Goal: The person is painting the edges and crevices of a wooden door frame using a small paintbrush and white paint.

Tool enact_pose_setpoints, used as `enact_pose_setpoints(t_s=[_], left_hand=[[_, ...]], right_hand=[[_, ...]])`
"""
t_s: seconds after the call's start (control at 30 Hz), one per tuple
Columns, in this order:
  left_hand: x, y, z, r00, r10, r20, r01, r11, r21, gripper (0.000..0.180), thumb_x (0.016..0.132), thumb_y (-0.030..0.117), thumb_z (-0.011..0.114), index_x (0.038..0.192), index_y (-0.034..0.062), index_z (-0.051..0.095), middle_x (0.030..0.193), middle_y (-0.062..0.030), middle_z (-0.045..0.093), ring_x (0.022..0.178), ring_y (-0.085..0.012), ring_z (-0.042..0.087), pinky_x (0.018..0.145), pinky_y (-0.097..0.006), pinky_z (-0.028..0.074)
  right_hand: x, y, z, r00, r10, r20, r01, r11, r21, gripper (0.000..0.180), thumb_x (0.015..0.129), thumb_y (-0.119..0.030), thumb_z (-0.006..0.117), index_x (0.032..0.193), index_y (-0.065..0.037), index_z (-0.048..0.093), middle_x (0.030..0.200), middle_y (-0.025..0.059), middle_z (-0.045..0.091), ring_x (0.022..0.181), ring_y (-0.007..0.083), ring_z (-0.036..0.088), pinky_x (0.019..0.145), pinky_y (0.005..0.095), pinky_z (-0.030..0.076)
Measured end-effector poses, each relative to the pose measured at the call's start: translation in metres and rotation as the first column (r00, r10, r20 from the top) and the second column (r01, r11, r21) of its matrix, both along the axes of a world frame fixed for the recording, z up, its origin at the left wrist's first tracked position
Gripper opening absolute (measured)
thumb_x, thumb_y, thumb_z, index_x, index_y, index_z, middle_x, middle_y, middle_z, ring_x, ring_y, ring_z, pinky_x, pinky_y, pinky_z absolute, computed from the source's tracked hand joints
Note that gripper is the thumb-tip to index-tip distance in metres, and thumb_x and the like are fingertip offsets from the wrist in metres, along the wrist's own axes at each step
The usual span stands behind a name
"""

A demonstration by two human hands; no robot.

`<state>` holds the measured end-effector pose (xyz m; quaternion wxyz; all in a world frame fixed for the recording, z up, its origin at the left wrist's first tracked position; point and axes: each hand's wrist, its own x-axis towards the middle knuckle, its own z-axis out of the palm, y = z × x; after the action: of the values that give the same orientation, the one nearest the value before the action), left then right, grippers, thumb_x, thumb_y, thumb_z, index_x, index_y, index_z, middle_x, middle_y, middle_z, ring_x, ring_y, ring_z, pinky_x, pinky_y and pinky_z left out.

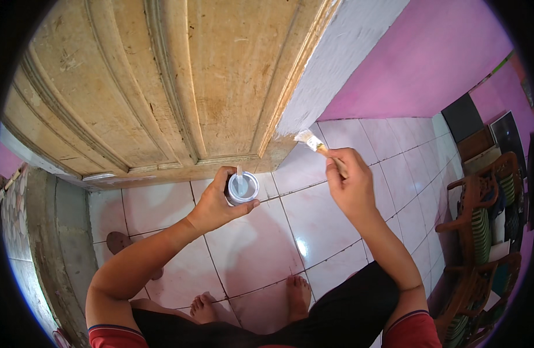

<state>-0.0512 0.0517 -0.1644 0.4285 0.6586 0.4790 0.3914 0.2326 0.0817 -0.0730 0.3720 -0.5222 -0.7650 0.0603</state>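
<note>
My left hand (216,204) is wrapped round a small round paint can (242,199) with pale grey paint inside. A flat stick (239,176) stands in the can, leaning on its rim. Between the fingers of my right hand (351,184) is the handle of a paintbrush (311,140). White paint coats the bristles, which meet the low end of the door's edge. That edge carries a broad band of whitish paint (330,64), while the panelled face of the wooden door (238,75) is bare yellowish-brown and scuffed.
Pink wall (417,64) rises at the right behind the door. Glossy white tiles (249,249) cover the floor, with a dark slipper (118,241) at the left. Carved wooden chairs (473,203) with striped cushions line the right side. At the far left is a raised concrete edge (64,249).
</note>
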Motion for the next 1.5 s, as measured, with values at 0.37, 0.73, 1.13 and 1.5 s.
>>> enact_pose_setpoints(t_s=[0.37,0.73,1.13,1.5], left_hand=[[-0.005,-0.001,0.0,0.999,0.014,-0.04,-0.015,1.0,-0.022,0.07,0.078,0.029,0.089,0.124,0.0021,0.043,0.109,-0.0138,0.062,0.103,-0.0197,0.065,0.089,-0.033,0.053],[-0.008,-0.002,0.002,1.0,0.009,0.003,-0.009,1.0,-0.026,0.071,0.078,0.029,0.089,0.125,0.0022,0.043,0.111,-0.0131,0.062,0.105,-0.0195,0.064,0.09,-0.034,0.053],[-0.007,-0.002,0.009,0.999,0.006,0.033,-0.006,1.0,-0.005,0.069,0.077,0.024,0.089,0.125,0.0009,0.044,0.11,-0.0114,0.062,0.103,-0.0176,0.064,0.089,-0.033,0.053],[-0.007,-0.002,0.011,0.999,0.014,0.051,-0.013,1.0,-0.02,0.067,0.077,0.023,0.089,0.123,0.0026,0.045,0.109,-0.0111,0.061,0.103,-0.0171,0.064,0.087,-0.033,0.053]], right_hand=[[-0.004,-0.007,0.027,0.999,0.004,-0.036,0.002,0.987,0.159,0.017,0.093,-0.001,0.063,0.11,-0.003,0.06,0.089,0.0104,0.062,0.069,0.0203,0.064,0.058,0.0323,0.052],[-0.005,0.003,0.018,0.996,-0.014,-0.09,0.034,0.974,0.226,0.016,0.094,-0.002,0.062,0.11,-0.004,0.06,0.089,0.0102,0.063,0.065,0.0171,0.061,0.056,0.031,0.048],[0.002,0.015,-0.029,0.998,0.001,-0.059,-0.003,0.999,-0.041,0.013,0.089,-0.003,0.066,0.102,-0.002,0.062,0.092,0.0109,0.064,0.069,0.0202,0.063,0.058,0.0325,0.05],[0.005,0.003,-0.014,0.979,0.146,0.142,-0.085,0.926,-0.367,0.021,0.09,-0.005,0.065,0.11,-0.01,0.068,0.094,0.0066,0.058,0.071,0.0252,0.062,0.065,0.0378,0.052]])
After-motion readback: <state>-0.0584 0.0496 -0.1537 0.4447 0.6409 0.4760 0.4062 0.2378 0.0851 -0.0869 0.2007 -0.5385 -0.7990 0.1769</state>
